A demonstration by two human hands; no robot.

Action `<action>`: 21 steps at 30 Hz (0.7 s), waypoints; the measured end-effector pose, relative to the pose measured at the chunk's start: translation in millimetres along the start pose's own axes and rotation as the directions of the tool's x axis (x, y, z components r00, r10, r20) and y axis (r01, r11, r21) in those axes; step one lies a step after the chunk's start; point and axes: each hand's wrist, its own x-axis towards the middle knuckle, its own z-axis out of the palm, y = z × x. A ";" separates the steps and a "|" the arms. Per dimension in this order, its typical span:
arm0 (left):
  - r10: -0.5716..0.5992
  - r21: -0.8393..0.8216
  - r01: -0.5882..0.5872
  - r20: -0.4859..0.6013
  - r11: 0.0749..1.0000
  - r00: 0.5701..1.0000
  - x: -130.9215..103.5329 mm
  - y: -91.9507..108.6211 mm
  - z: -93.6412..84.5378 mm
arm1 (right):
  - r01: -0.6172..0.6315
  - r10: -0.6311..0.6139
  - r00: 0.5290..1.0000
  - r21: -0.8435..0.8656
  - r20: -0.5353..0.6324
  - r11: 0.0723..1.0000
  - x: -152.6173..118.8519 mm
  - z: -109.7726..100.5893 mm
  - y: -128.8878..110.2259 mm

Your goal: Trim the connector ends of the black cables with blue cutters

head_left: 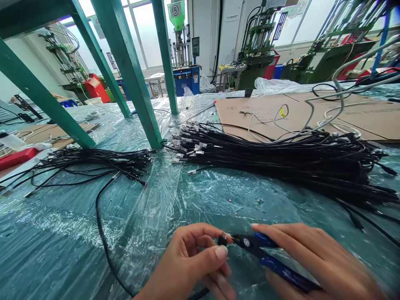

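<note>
While the left hand (195, 254) pinches a black cable connector (222, 239), I see the right hand (315, 254) gripping blue-handled cutters (253, 249), their tips just beside it. Beyond lies a black cable bundle (275, 158).

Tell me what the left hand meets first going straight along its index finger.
Likely the tip of the blue-handled pliers in the right hand, just ahead of the left hand; exact gap unclear.

Green hopper (178, 23): marked with a circled numeral "5". Cardboard sheet (233, 121): printed markings, too small to read.
</note>
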 end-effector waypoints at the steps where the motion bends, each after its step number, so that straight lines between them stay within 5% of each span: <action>1: -0.011 -0.010 0.011 -0.003 1.000 1.000 -0.3 -0.7 -0.2 | -0.003 0.003 1.000 0.003 -0.006 1.000 0.5 0.0 -0.3; 21: -0.090 0.022 0.092 -0.087 0.995 0.992 -0.1 0.9 1.7 | 0.003 -0.007 0.994 0.032 0.113 0.999 -9.6 0.0 2.5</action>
